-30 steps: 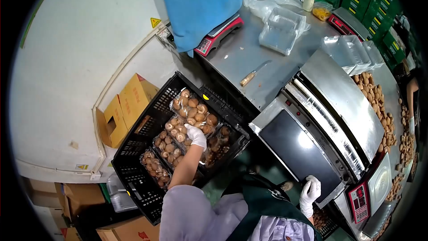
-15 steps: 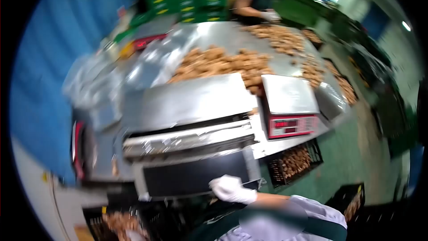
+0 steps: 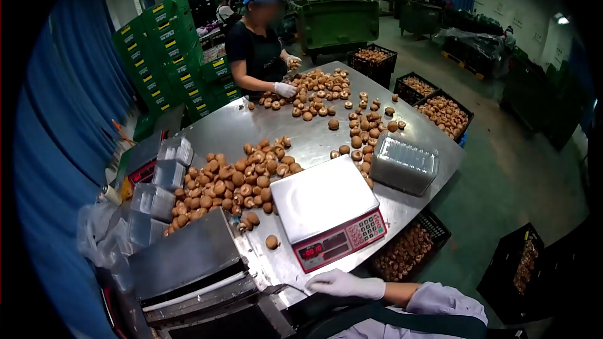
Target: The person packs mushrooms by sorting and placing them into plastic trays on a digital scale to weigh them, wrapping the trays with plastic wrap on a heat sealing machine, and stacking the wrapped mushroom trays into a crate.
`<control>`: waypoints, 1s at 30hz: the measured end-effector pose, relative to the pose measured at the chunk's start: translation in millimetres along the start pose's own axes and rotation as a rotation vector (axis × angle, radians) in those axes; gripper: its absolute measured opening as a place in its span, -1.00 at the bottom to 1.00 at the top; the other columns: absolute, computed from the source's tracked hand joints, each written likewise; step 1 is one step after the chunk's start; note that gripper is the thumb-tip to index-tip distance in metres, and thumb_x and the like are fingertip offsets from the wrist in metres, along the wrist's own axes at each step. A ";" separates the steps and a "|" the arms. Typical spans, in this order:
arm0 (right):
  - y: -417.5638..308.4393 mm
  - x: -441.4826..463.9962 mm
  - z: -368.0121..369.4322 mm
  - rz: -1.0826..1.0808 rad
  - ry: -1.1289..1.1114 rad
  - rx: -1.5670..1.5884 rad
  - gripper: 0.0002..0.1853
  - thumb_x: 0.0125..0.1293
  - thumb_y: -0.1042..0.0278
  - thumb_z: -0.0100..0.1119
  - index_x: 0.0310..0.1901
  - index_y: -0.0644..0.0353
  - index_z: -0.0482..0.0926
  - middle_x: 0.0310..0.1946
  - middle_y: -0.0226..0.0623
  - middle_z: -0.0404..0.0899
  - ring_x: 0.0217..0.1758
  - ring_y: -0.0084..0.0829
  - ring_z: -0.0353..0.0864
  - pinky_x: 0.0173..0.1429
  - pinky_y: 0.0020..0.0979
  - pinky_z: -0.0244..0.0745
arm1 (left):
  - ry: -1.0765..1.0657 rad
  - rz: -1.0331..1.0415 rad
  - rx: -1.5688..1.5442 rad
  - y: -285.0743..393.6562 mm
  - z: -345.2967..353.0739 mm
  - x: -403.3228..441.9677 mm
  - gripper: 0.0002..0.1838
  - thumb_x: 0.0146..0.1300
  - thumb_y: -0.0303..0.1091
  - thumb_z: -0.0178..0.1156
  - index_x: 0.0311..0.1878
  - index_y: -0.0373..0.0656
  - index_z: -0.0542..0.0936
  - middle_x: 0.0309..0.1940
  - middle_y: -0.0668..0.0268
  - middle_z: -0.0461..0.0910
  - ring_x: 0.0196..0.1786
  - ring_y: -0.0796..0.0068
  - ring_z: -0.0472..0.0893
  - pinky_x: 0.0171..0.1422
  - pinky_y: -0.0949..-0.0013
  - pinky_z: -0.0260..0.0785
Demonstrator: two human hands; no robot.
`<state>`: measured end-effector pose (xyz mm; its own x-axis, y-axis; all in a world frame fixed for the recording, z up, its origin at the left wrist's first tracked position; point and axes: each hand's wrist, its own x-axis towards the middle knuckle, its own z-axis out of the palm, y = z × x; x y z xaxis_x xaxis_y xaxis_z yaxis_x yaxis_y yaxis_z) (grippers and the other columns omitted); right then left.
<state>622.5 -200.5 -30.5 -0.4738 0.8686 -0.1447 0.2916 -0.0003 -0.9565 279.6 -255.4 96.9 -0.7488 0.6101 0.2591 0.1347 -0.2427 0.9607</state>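
Note:
My right hand, in a white glove, is at the table's near edge, just below the red-and-silver weighing scale. Its fingers point left beside the dark front of a metal wrapping machine, loosely extended, with nothing visible in them. My left hand is out of view. The scale's pan is bare and its display shows red digits. One mushroom lies left of the scale. Beyond it is a heap of brown mushrooms. A stack of clear plastic trays stands right of the scale.
Opposite, a person in white gloves handles mushrooms at the far side of the steel table. More clear trays line the left edge. Black crates of mushrooms stand on the floor at right. Green crates are stacked behind.
My view has swung right and up from the wrapping machine toward the scale and the far worker. My right hand was over the machine's black plate and is now below the scale.

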 end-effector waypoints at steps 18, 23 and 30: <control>13.3 21.1 -441.7 -0.393 0.770 0.821 -0.68 0.38 0.21 -0.04 0.00 0.25 0.50 -0.12 -0.28 0.60 -0.19 -0.49 0.58 -0.12 -0.47 0.48 | -0.221 -0.636 0.013 -139.6 170.4 -114.4 -0.75 0.40 -0.42 -0.06 0.07 -0.26 0.44 -0.24 0.29 0.52 -0.35 0.52 0.57 -0.34 0.58 0.39; -11.6 12.3 -309.0 -0.005 0.644 0.404 -0.72 0.32 0.20 0.09 -0.18 0.25 0.63 -0.35 -0.36 0.63 -0.32 -0.61 0.55 -0.18 -0.53 0.45 | -0.171 -0.298 0.398 -218.1 207.9 -96.9 -0.78 0.30 -0.46 0.02 -0.04 -0.32 0.53 -0.17 0.21 0.55 -0.20 0.37 0.56 -0.11 0.40 0.39; 43.4 49.5 -216.0 -0.076 0.491 -0.164 -0.81 0.28 0.28 0.10 -0.18 0.11 0.66 -0.34 -0.22 0.66 -0.25 -0.34 0.65 -0.13 -0.41 0.53 | -0.194 -0.103 0.644 -251.2 244.8 -84.2 -0.75 0.23 -0.44 0.08 -0.09 -0.38 0.55 -0.17 0.04 0.56 -0.10 0.13 0.55 0.07 0.26 0.33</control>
<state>791.2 -50.5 -24.6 -0.0645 0.9932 0.0972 0.4168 0.1153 -0.9016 467.7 -61.1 -141.9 -0.6564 0.7450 0.1189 0.4737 0.2843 0.8335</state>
